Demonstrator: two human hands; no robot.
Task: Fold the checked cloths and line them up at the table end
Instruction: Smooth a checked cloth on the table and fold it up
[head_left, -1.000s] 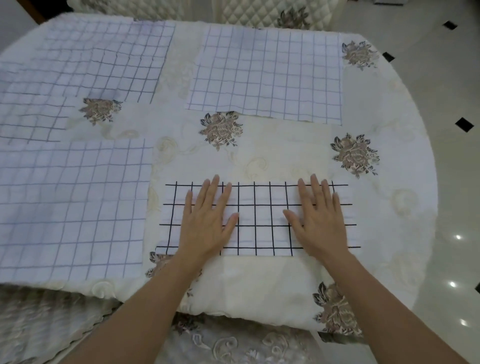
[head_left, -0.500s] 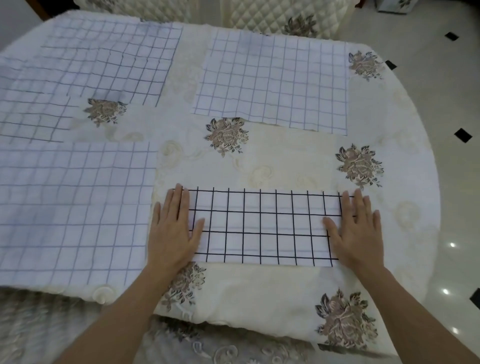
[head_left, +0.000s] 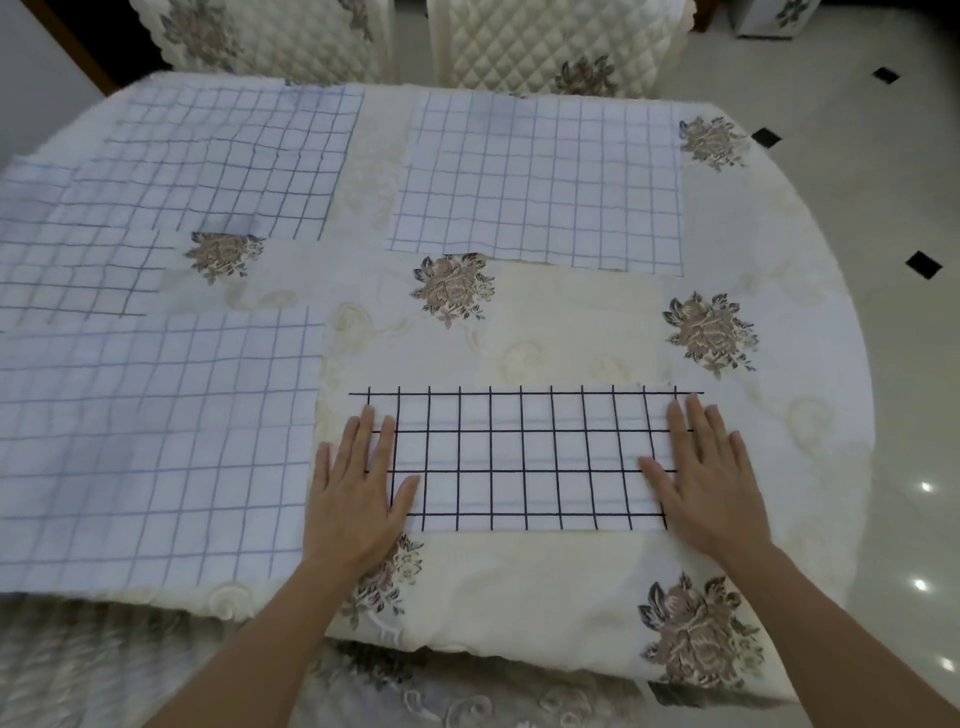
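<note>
tablecloth (head_left: 571, 322): left hand (head_left: 358, 499), right hand (head_left: 706, 478) reached cloth (head_left: 519, 457) ends

1. Cream tablecloth (head_left: 571, 322) fills the middle, with brown stitched flowers (head_left: 453, 286) scattered across it.
2. Beyond the tablecloth's far edge stand two quilted chairs (head_left: 561, 41), side by side.
3. Right of the tablecloth is glossy pale floor (head_left: 883, 208), dotted with black diamond tiles (head_left: 923, 264).

We're in a home dining room: the worktop (head_left: 571, 322) wears a cream embroidered tablecloth with floral motifs, two chairs (head_left: 545, 47) in matching quilted covers sit at the far side, and glossy pale floor tiles (head_left: 893, 364) with small black diamond insets gleam under ceiling lights.
</note>
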